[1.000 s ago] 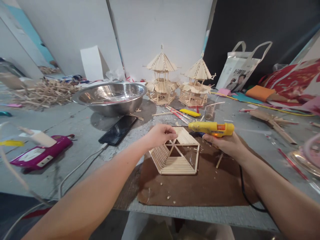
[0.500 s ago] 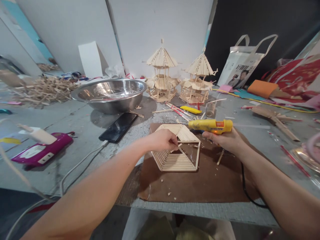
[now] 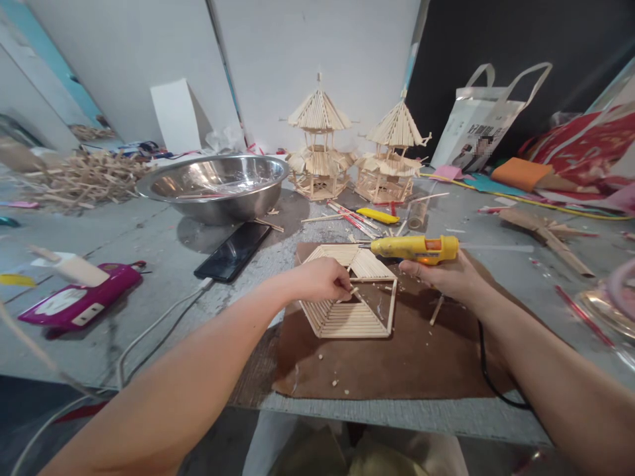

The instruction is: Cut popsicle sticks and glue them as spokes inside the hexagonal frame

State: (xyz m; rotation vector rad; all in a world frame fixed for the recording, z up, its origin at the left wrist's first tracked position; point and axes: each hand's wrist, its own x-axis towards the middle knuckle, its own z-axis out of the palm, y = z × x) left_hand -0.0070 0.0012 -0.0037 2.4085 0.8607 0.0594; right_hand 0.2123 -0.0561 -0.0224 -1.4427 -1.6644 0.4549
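My right hand [image 3: 444, 274] grips a yellow hot glue gun [image 3: 411, 248], its nozzle pointing left over the far edge of a hexagonal frame of thin wooden sticks [image 3: 354, 322]. My left hand [image 3: 325, 279] is closed in a pinch above the middle of that frame. A short wooden stick [image 3: 354, 290] shows at its fingertips. Rows of sticks fill most of the frame's sections; the right-hand section is open. The frame lies flat on a brown board [image 3: 367, 370].
Two stick pagodas [image 3: 320, 162] stand at the back. Left are a steel bowl [image 3: 223, 208], a phone [image 3: 233, 252], a purple power strip [image 3: 84, 301] and a stick pile [image 3: 94, 175]. Behind the glue gun lies a yellow utility knife [image 3: 378, 215]. A cable [image 3: 486, 370] runs beside my right forearm.
The glue gun has shifted very slightly left with my right hand. My left hand keeps its pinch in nearly the same spot. The whole view has moved a little.
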